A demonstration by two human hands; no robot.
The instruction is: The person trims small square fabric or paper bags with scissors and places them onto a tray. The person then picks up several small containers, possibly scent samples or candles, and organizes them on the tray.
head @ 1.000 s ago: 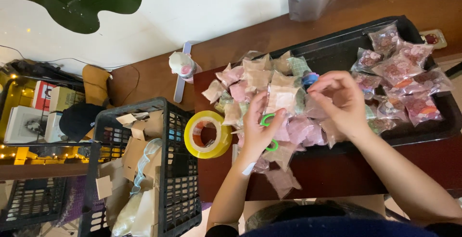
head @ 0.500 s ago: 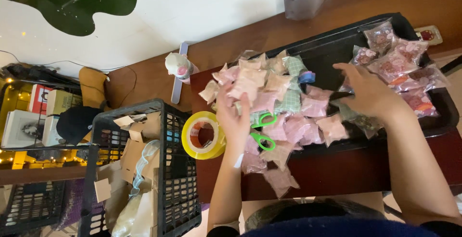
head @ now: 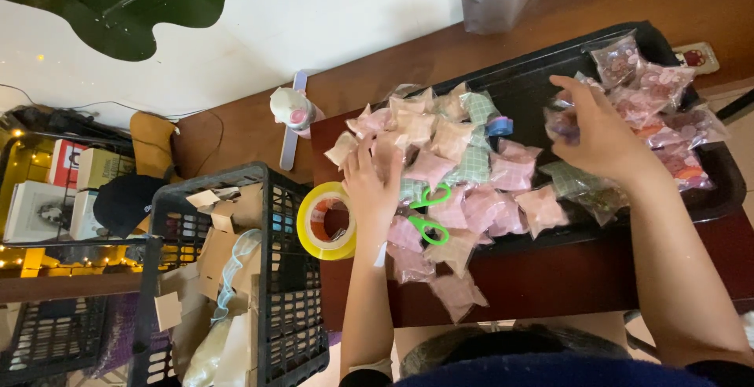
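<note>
Head | pink packets (head: 440, 190) (clear, crumpled) | left hand (head: 373, 187) flat on them, right hand (head: 601, 135) open

Two hands (head: 375, 187), one pair of green scissors (head: 428, 214), one yellow tape roll (head: 326, 222), many small packets (head: 471, 167).

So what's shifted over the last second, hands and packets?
The right hand has left the middle of the pile and gone right to the clear packets in the black tray. The left hand slid left, uncovering the green scissors. Yellow tape roll and black crate stayed put.
</note>
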